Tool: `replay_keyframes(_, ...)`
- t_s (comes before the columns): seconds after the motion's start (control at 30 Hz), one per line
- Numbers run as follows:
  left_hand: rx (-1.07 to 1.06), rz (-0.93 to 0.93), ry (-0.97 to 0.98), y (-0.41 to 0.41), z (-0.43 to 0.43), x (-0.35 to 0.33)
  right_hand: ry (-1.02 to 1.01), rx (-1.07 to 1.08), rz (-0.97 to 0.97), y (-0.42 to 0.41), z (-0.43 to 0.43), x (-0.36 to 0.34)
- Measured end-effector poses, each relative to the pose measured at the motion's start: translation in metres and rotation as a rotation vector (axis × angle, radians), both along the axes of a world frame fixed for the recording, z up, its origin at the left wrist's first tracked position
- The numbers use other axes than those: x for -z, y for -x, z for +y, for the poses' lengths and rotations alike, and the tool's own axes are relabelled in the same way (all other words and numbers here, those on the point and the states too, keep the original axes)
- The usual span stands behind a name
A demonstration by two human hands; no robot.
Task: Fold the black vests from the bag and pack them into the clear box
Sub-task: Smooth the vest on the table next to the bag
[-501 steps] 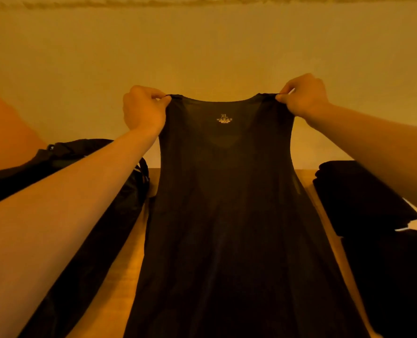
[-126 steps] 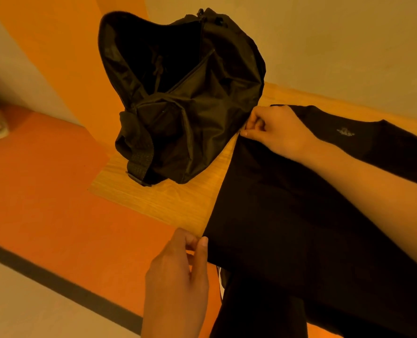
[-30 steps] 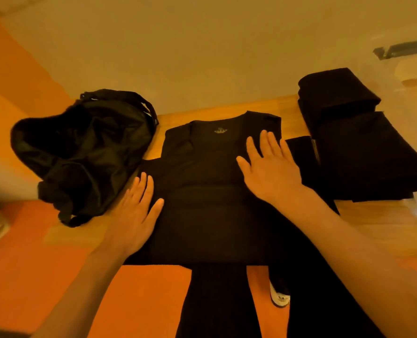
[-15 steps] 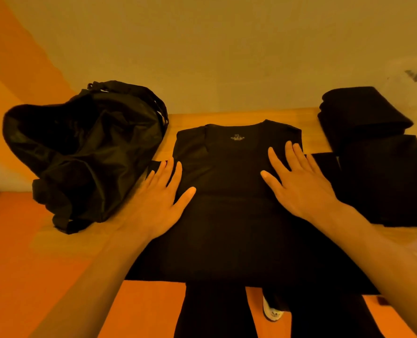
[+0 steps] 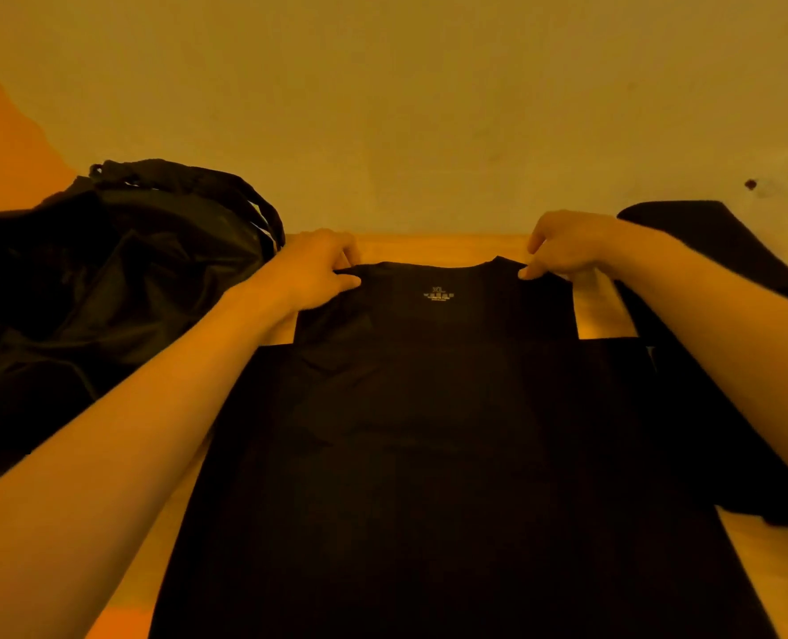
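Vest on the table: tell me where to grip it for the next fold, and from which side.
Grip the vest by its two shoulder straps at the far edge, one each side of the neckline, reaching over it from the near side. It lies flat, so the straps are its free corners. The left hand and right hand pinch them now.

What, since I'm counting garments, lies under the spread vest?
Only the wooden table shows, bordering the black vest at its collar and sides. Whatever lies beneath its middle is covered.
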State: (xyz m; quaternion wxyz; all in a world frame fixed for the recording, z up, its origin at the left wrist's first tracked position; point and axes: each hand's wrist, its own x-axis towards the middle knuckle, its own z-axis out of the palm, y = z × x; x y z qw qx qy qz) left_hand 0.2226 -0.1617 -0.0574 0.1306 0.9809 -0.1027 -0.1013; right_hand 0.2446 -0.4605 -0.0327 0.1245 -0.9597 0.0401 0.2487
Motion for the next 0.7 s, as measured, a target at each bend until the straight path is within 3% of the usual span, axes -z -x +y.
replay_keyframes(0.1,-0.022,0.06,0.02,-0.013,0.0,0.0,-0.071,-0.05,0.071,-0.004,-0.005,0.002)
replay_keyframes(0.3,-0.173,0.178,0.295,-0.019,0.002,-0.004,-0.277,-0.005,0.061,-0.006,-0.018,0.001)
replay_keyframes(0.7,-0.081,0.043,0.169,-0.02,0.01,-0.002,-0.343,0.026,-0.056,-0.002,-0.022,0.009)
